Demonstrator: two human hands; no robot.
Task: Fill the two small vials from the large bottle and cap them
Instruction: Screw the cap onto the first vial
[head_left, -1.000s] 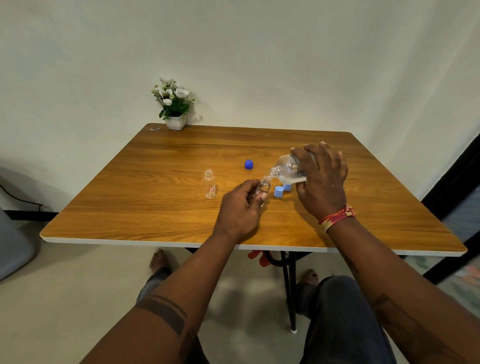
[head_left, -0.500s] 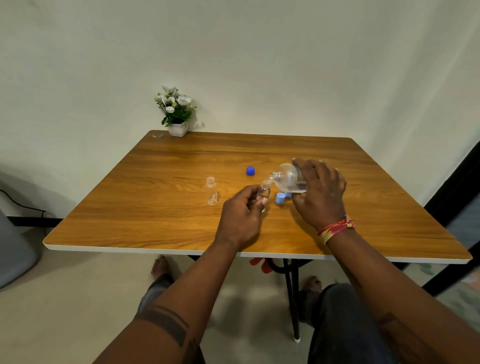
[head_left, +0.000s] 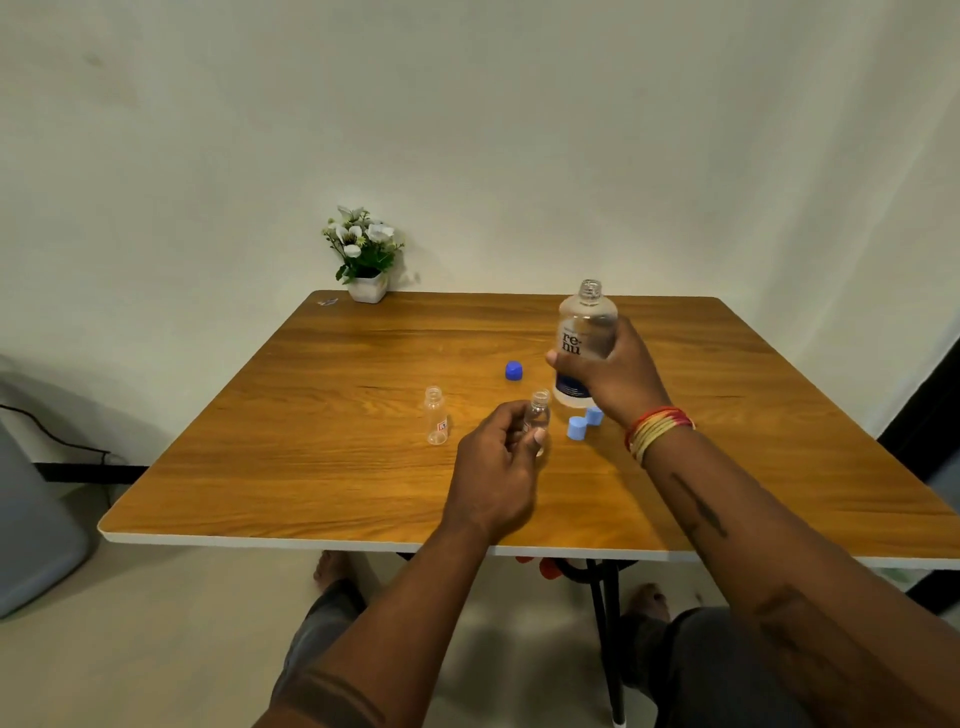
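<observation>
Since the earlier frame the bottle is swinging from tilted to upright, mouth up, long axis vertical, right hand wrapping its lower body above the table. Left hand is pinching vial 1 upright, neck up; its fill level is unreadable. Vial 2 is standing apart to the left, uncapped. 2 pale caps are lying beside the bottle, a dark cap behind. Risk: the open bottle dripping or tipping if set down carelessly, or vial 1 spilling before capping.

Lower half of the held vial behind the left hand; its fill level indiscernible.
</observation>
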